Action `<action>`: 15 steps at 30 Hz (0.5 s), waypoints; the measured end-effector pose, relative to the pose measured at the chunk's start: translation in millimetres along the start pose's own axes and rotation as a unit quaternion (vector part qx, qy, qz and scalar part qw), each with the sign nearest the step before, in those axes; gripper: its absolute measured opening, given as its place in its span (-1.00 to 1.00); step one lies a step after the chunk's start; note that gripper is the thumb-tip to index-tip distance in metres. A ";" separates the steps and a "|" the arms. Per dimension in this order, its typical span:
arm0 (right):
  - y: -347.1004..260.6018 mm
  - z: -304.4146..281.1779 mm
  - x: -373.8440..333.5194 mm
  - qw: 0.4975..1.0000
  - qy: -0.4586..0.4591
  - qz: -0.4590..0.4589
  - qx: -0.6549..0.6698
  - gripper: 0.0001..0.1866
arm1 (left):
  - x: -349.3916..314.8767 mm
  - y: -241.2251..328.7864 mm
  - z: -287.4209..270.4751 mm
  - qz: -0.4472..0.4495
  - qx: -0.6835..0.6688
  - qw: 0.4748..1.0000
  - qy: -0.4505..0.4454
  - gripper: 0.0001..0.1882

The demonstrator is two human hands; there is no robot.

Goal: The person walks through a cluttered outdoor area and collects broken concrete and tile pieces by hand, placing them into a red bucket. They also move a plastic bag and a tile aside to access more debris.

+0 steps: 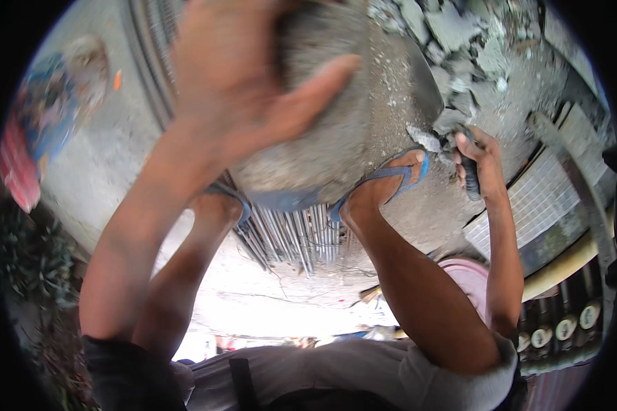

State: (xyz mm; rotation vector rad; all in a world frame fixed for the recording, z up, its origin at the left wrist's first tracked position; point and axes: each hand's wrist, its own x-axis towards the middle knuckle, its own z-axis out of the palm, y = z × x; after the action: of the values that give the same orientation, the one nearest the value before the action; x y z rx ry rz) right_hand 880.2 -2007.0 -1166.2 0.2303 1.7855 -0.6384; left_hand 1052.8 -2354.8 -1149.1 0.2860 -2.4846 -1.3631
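Note:
My left hand (243,79) is at the upper middle, smeared by motion, its thumb stretched away from the palm. Its other fingers run toward the top edge and are hard to make out; nothing shows in its grip. Below and beside it is a large, dusty grey slab-like thing (322,147) with a bluish near edge, between my sandalled feet. Out to the right, my right hand (483,161) is closed around a black ribbed handle (470,175). The handle's far end is lost among grey rubble pieces (451,122). A dark curved edge (425,82) shows just beyond them.
A bundle of metal rods (298,236) lies under the slab's near edge. Broken rubble (459,41) is heaped at the upper right. A tiled panel (521,198) and a pink round container (463,274) are at the right. Blue and red items (44,103) lie far left.

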 end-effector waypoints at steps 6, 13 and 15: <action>-40.4 -59.5 -88.4 0.972 0.159 -0.126 -0.119 -0.71 | 10.2 21.8 -13.7 0.030 0.153 0.988 -0.008 -0.49; -22.5 -68.2 -111.4 0.864 -0.138 -0.189 -0.445 -0.49 | 20.1 71.2 -9.3 -0.142 0.285 0.948 0.000 -0.48; 1.9 -63.2 -63.3 0.718 -0.134 -0.202 -0.653 -0.36 | 19.5 71.3 2.7 -0.214 0.259 0.942 0.004 -0.40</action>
State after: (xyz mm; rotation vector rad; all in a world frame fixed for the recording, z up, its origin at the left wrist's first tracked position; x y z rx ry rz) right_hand 848.7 -1961.5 -1096.0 -1.1883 1.5972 0.4128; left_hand 1031.2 -2320.8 -1087.1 0.9891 -2.8437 -0.7894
